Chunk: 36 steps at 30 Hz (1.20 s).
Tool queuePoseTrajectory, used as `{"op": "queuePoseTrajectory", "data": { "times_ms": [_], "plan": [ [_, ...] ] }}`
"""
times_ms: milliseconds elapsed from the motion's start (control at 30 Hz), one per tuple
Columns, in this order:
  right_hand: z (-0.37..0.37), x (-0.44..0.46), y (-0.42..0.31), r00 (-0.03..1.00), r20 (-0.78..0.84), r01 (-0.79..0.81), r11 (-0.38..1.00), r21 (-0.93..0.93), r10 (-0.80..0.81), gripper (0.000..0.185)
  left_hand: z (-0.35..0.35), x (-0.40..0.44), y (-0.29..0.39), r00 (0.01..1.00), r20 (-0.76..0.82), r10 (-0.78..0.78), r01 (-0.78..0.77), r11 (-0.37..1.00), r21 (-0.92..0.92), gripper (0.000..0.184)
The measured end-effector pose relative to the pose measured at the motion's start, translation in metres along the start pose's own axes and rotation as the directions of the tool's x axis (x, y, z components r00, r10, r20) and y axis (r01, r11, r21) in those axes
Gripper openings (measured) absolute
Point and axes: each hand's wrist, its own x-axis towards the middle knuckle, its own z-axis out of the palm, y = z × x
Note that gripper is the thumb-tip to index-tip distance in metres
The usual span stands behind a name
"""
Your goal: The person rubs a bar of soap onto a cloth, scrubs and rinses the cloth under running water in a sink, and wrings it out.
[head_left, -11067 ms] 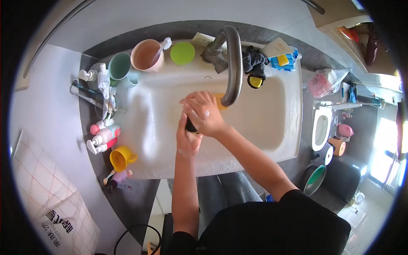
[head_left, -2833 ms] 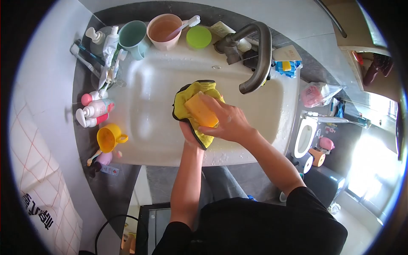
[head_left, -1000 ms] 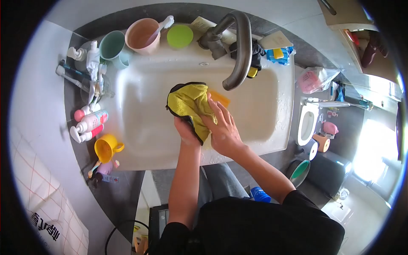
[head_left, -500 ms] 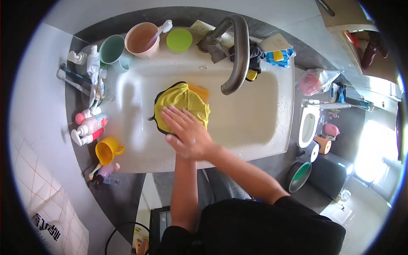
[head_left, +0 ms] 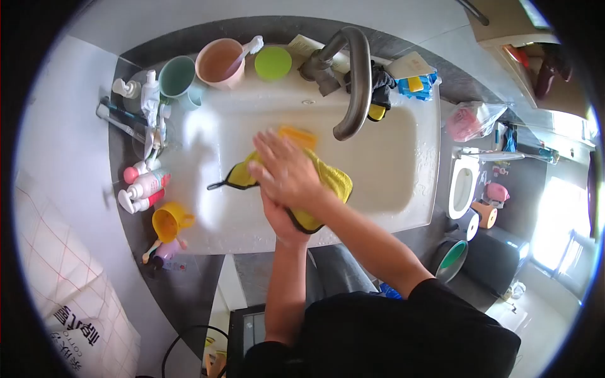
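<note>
A yellow cloth [head_left: 336, 183] with black edging lies between my two hands above the basin, its black loop sticking out to the left. From below, my left hand [head_left: 282, 219] supports the cloth, with its fingers mostly hidden. My right hand [head_left: 285, 171] presses flat on top, fingers stretched out and slightly blurred, with white suds on its back. Just beyond the cloth, an orange block [head_left: 299, 136] rests in the white basin [head_left: 378, 170]. The metal faucet [head_left: 360, 82] curves over the basin to the right of my hands.
Along the back rim stand a green cup [head_left: 178, 79], a pink cup [head_left: 218, 62] with a toothbrush, and a lime-green lid [head_left: 273, 63]. Pump bottles [head_left: 148, 185] and a yellow mug [head_left: 169, 222] are at the left. A dark cloth [head_left: 380, 85] hangs behind the faucet.
Earlier my right hand held the orange block on the cloth; now the block is in the basin. Since the last frame the cloth has folded and shifted right, and my right hand has moved up.
</note>
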Motion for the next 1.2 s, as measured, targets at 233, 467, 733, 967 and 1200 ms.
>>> {"op": "queuePoseTrajectory", "data": {
  "times_ms": [233, 467, 733, 967, 1200],
  "plan": [
    [-0.01, -0.02, -0.013, 0.978, 0.183, 0.039, 0.951, 0.306, -0.098, 0.063, -0.029, 0.004, 0.019, 0.969, 0.245, -0.013, 0.003, 0.999, 0.038, 0.063],
    [-0.003, -0.032, -0.028, 0.973, 0.211, 0.048, 0.976, 0.211, -0.094, 0.062, -0.01, 0.012, -0.016, 0.739, -0.178, 0.649, -0.665, 0.746, -0.041, 0.062],
    [0.009, -0.031, -0.018, 0.974, 0.217, -0.11, 0.973, 0.204, 0.065, 0.055, -0.167, 0.04, -0.007, 0.968, 0.248, 0.027, 0.058, 0.943, -0.329, 0.059],
    [0.014, -0.039, -0.019, 0.998, -0.053, -0.05, 0.984, -0.17, 0.041, 0.055, -0.029, 0.015, 0.006, 0.99, 0.069, -0.127, 0.135, 0.983, -0.123, 0.06],
    [-0.001, 0.005, -0.006, 0.99, 0.131, 0.031, 0.993, 0.112, -0.046, 0.06, -0.002, -0.011, 0.015, 0.993, -0.035, -0.116, 0.113, 0.99, -0.084, 0.058]
  ]
}}
